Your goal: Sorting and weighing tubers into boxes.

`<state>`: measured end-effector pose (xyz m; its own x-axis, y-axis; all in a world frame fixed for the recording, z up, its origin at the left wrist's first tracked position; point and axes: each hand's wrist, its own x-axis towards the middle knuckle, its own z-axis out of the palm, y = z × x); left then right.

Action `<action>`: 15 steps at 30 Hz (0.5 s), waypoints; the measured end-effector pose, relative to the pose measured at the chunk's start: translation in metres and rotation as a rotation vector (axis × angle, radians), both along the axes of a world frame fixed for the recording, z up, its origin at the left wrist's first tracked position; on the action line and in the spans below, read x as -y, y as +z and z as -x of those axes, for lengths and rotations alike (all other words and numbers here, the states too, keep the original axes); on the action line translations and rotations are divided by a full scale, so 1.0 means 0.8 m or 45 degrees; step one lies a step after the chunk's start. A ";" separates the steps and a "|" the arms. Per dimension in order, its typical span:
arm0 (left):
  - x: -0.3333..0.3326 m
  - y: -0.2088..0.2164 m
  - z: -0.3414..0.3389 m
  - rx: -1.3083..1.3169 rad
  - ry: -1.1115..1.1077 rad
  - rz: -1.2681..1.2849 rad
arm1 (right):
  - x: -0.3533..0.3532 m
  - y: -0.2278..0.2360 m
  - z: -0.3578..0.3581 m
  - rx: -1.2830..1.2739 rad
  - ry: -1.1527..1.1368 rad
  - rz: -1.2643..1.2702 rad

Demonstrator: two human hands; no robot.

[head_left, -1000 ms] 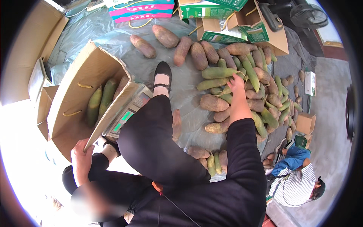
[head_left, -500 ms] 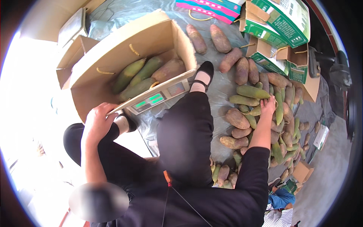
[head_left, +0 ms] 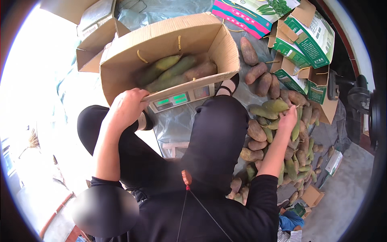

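With my left hand (head_left: pixel 125 108) I grip the near edge of an open cardboard box (head_left: pixel 161 38), fingers curled over the rim. Inside lie several long radishes, green ones (head_left: pixel 161 68) and a brownish-purple one (head_left: pixel 203 71). The box rests over a scale with a lit green display (head_left: pixel 172 100), and its near wall hides part of the contents. Out to the right, my right hand (head_left: pixel 288 118) is closed around the thin tail end of a green radish (head_left: pixel 275 105). That radish is tilted slightly above the pile. More green and purple radishes (head_left: pixel 256 130) lie beneath and around it.
Printed green-and-white cartons (head_left: pixel 310 38) stack at the far right, beside a pink-and-blue box (head_left: pixel 242 18). Another open carton (head_left: pixel 96 46) and a metal-topped scale (head_left: pixel 96 17) stand far left. A fan (head_left: pixel 358 99) is at the right edge. Another person's blue clothing (head_left: pixel 291 221) shows lower right.
My right hand has closed on the green radish's end and tilted it up a little from the pile. My left hand keeps its hold on the box. The whole view has shifted.
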<state>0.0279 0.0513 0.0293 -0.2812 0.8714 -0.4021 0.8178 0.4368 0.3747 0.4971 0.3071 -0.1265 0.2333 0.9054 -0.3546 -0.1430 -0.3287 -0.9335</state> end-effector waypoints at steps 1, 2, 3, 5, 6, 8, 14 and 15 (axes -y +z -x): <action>0.001 0.000 0.000 0.004 0.008 -0.003 | -0.002 0.023 0.005 -0.015 0.091 -0.076; 0.003 0.000 0.000 -0.023 -0.011 -0.009 | -0.003 0.046 0.007 0.007 0.098 -0.110; 0.005 0.000 0.001 -0.052 -0.028 -0.013 | -0.006 0.072 0.010 0.028 0.107 -0.142; 0.011 0.000 0.006 -0.036 -0.016 0.007 | -0.006 0.132 0.019 -0.113 0.323 -0.293; 0.007 -0.003 0.006 -0.024 -0.038 -0.004 | -0.003 0.172 0.021 -0.169 0.416 -0.389; 0.009 -0.007 0.007 -0.044 -0.054 -0.017 | -0.003 0.223 0.040 -0.346 0.604 -0.541; 0.008 -0.010 0.007 -0.064 -0.089 -0.014 | -0.018 0.316 0.141 -0.892 1.038 -0.470; 0.007 -0.011 0.006 -0.072 -0.094 -0.004 | -0.009 0.321 0.173 -0.850 1.010 -0.431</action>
<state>0.0234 0.0461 0.0205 -0.2385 0.8917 -0.3847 0.8674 0.3737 0.3285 0.3590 0.3141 0.1301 -0.6070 0.7880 0.1033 -0.5153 -0.2913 -0.8060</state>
